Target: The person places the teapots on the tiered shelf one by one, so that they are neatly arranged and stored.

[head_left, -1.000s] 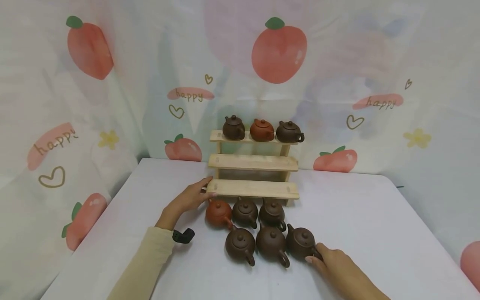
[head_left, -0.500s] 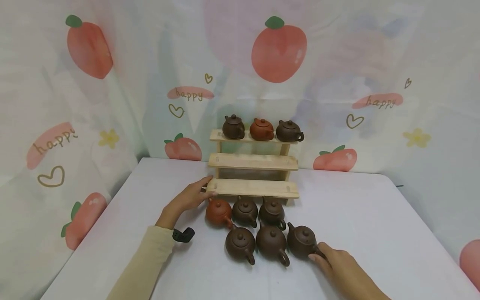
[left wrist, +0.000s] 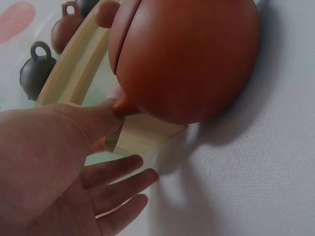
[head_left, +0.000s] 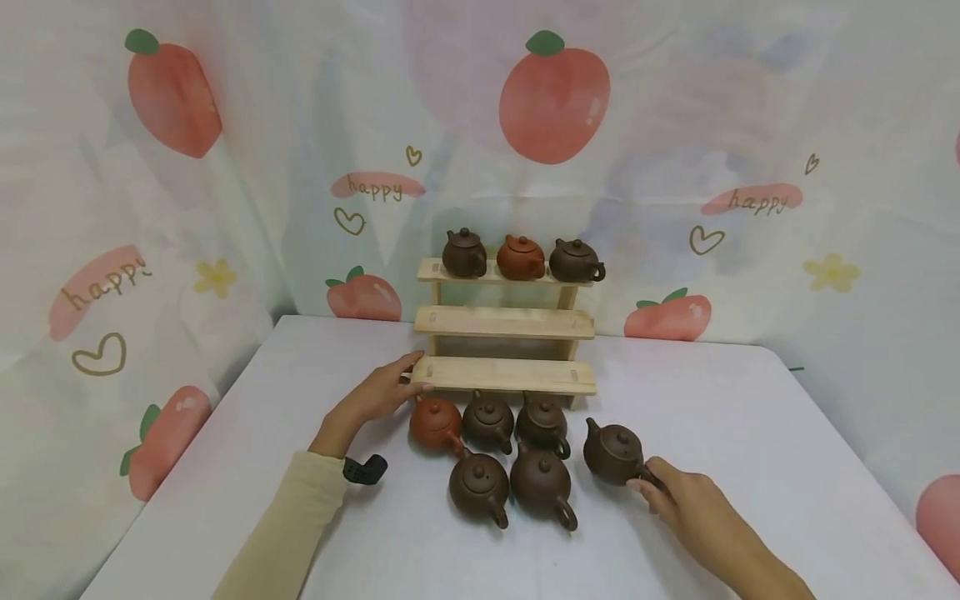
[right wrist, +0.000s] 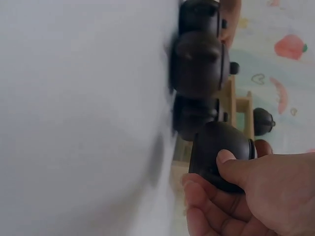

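Note:
In the head view my right hand (head_left: 697, 508) pinches the handle of a dark brown teapot (head_left: 613, 454), between thumb and fingers, right of the other pots. That teapot's spout points away from me, and in the right wrist view its shadow falls apart from it on the table. My left hand (head_left: 378, 392) holds the left end of the lowest board of a three-step wooden display stand (head_left: 502, 321), thumb in front. A reddish-brown teapot (left wrist: 192, 59) stands close beside this thumb in the left wrist view, its spout overlapping the thumb tip.
Before the stand, two dark teapots (head_left: 489, 422) continue the reddish pot's row; two more dark teapots (head_left: 480, 487) sit nearer me. The stand's top board carries two dark teapots (head_left: 465, 254) with a reddish teapot (head_left: 521, 258) between them. A white cloth (head_left: 750, 450) covers the table.
My right hand has carried the dark brown teapot away from the front row, to the right and farther back. My left hand stays at the stand's end.

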`<state>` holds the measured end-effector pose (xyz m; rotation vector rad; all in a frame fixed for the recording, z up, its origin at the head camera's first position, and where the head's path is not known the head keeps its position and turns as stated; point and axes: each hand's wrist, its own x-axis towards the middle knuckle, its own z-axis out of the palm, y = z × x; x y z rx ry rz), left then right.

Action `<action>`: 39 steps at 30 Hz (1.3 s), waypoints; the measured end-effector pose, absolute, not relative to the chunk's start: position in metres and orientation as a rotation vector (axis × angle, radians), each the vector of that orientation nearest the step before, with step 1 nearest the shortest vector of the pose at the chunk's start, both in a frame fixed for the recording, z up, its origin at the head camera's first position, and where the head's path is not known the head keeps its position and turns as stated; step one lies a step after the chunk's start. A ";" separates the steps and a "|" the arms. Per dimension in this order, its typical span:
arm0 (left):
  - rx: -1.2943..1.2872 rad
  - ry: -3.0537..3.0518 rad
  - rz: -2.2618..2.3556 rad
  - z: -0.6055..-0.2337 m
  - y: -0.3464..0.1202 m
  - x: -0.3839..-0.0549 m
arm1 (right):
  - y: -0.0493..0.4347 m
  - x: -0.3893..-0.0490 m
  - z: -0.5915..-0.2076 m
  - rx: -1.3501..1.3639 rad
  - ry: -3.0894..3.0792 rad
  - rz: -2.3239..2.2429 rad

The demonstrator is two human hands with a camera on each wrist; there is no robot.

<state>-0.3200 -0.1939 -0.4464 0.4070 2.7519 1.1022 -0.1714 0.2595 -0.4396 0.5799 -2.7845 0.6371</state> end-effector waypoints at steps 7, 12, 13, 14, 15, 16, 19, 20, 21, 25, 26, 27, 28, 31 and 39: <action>0.407 2.752 1.100 -0.446 -0.194 -0.319 | 0.261 -0.202 -0.411 0.599 -2.759 0.656; 0.415 2.755 1.092 -0.445 -0.194 -0.319 | 0.258 -0.232 -0.391 0.593 -2.765 0.641; 0.415 2.757 1.088 -0.445 -0.195 -0.319 | 0.257 -0.238 -0.387 0.604 -2.756 0.635; 0.413 2.757 1.085 -0.445 -0.195 -0.319 | 0.256 -0.244 -0.384 0.609 -2.753 0.631; 0.412 2.758 1.085 -0.445 -0.195 -0.320 | 0.255 -0.250 -0.380 0.617 -2.748 0.625; 0.411 2.759 1.084 -0.445 -0.195 -0.320 | 0.254 -0.255 -0.377 0.625 -2.744 0.615; 0.405 2.759 1.082 -0.445 -0.195 -0.320 | 0.251 -0.273 -0.367 0.646 -2.732 0.595; 0.403 2.760 1.081 -0.445 -0.195 -0.320 | 0.250 -0.279 -0.364 0.649 -2.733 0.592; 0.403 2.760 1.083 -0.445 -0.195 -0.319 | 0.248 -0.284 -0.361 0.654 -2.734 0.592; 0.410 2.762 1.080 -0.445 -0.196 -0.319 | 0.243 -0.305 -0.350 0.666 -2.764 0.613; 0.411 2.763 1.079 -0.445 -0.196 -0.320 | 0.241 -0.309 -0.348 0.667 -2.779 0.620; 0.412 2.763 1.079 -0.444 -0.196 -0.320 | 0.239 -0.314 -0.345 0.668 -2.796 0.623; 0.412 2.764 1.077 -0.444 -0.196 -0.320 | 0.238 -0.318 -0.343 0.671 -2.810 0.624; 0.414 2.765 1.073 -0.444 -0.196 -0.320 | 0.234 -0.330 -0.338 0.686 -2.840 0.622; 0.416 2.764 1.080 -0.445 -0.195 -0.321 | 0.230 -0.350 -0.333 0.716 -2.878 0.565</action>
